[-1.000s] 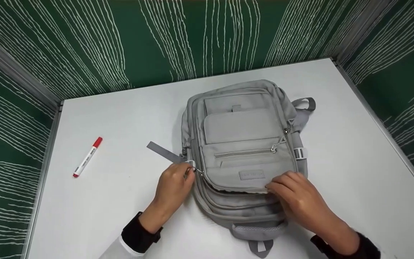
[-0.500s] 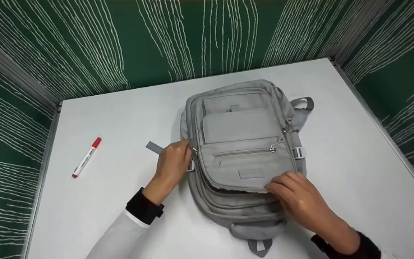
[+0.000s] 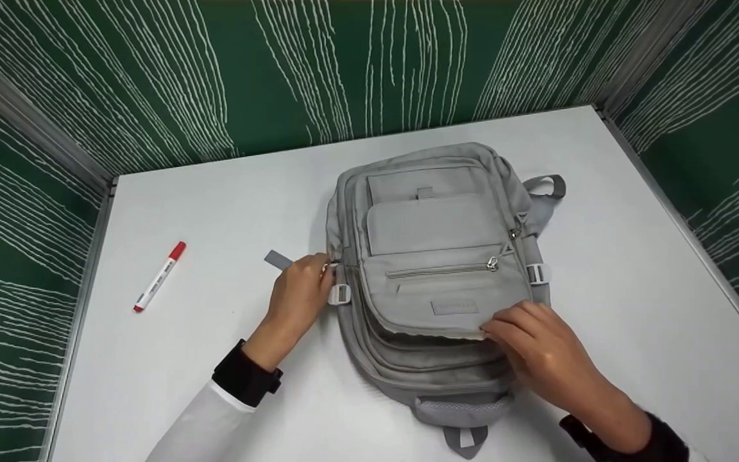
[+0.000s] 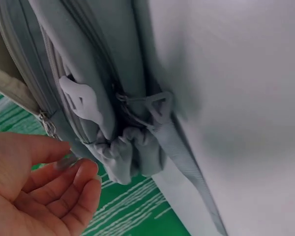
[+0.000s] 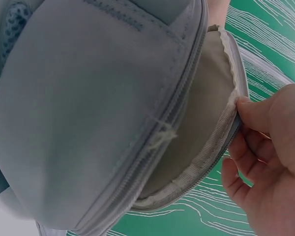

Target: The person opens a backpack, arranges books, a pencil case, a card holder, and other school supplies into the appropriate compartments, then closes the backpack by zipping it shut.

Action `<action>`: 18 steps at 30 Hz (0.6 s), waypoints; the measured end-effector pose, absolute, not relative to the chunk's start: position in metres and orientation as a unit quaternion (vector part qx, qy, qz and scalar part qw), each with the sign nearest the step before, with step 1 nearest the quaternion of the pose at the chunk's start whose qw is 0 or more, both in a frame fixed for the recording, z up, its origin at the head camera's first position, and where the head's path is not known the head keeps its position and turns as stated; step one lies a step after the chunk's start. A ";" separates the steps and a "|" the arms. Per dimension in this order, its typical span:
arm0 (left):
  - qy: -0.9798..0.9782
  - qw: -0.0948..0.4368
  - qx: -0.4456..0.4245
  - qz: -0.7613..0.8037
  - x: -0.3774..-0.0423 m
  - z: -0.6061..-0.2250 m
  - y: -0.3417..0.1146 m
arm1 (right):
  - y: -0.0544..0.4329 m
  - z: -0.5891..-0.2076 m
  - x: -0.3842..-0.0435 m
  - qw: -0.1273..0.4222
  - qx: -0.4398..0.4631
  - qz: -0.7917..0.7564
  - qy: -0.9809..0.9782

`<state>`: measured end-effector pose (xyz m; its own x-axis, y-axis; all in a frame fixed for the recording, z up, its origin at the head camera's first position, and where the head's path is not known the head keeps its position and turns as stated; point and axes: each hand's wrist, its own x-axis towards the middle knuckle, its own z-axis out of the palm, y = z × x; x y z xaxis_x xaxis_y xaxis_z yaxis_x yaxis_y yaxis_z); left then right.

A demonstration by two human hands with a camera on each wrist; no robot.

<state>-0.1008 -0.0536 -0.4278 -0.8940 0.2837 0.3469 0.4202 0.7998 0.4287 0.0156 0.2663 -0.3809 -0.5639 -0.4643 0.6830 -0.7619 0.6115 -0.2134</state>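
Note:
A grey backpack lies on its back with its front facing up and its top handle toward me. My left hand is at the bag's left side; in the left wrist view its thumb and index finger pinch a zipper pull just below a metal slider. The front compartment is unzipped along its near edge. My right hand pinches the edge of the front panel between thumb and fingers, and the right wrist view shows the beige lining in the gap.
A red-capped white marker lies on the white table to the left. Grey straps stick out at both sides of the bag, with a white buckle by my left hand. Green walls with white lines stand behind and beside the table.
My left hand has moved up the bag's left side with the zipper pull, away from me, and the front opening has lengthened along that side. My right hand stays at the panel edge.

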 end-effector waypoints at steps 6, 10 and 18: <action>-0.950 0.109 -0.138 -0.258 -0.097 -0.440 -0.084 | 0.265 -0.373 0.012 0.313 0.367 0.264 -0.836; -0.955 0.115 -0.099 -0.256 -0.101 -0.444 -0.113 | 0.263 -0.368 0.010 0.325 0.368 0.269 -0.828; -0.968 0.148 -0.022 -0.204 -0.119 -0.448 -0.179 | 0.260 -0.358 0.004 0.336 0.361 0.271 -0.826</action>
